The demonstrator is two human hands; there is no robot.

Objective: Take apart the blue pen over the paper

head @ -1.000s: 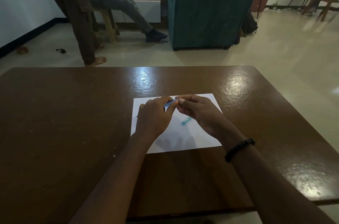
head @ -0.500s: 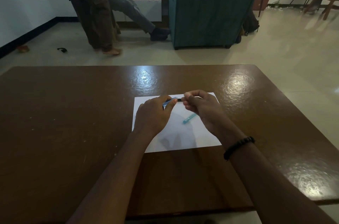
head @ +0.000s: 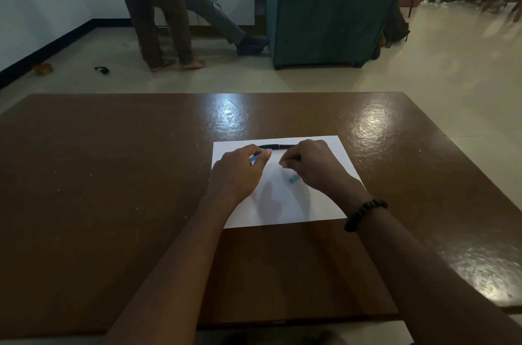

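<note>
I see the paper sheet [head: 285, 203] lying on the bench [head: 113, 189]. On the sheet: pen [head: 275, 146] along its far edge, cap [head: 293, 179] near its middle. Armchair [head: 333, 5] stands behind the sheet, past the bench; two people left of the armchair.

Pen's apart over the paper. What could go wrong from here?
1. The small teal pen piece lies loose on the white sheet of paper beside the right hand; a brush might send it rolling across the glossy brown table.
2. The left hand pinches the blue pen barrel only at its end, so it may slip.
3. The black pen behind the fingers could get knocked.
</note>
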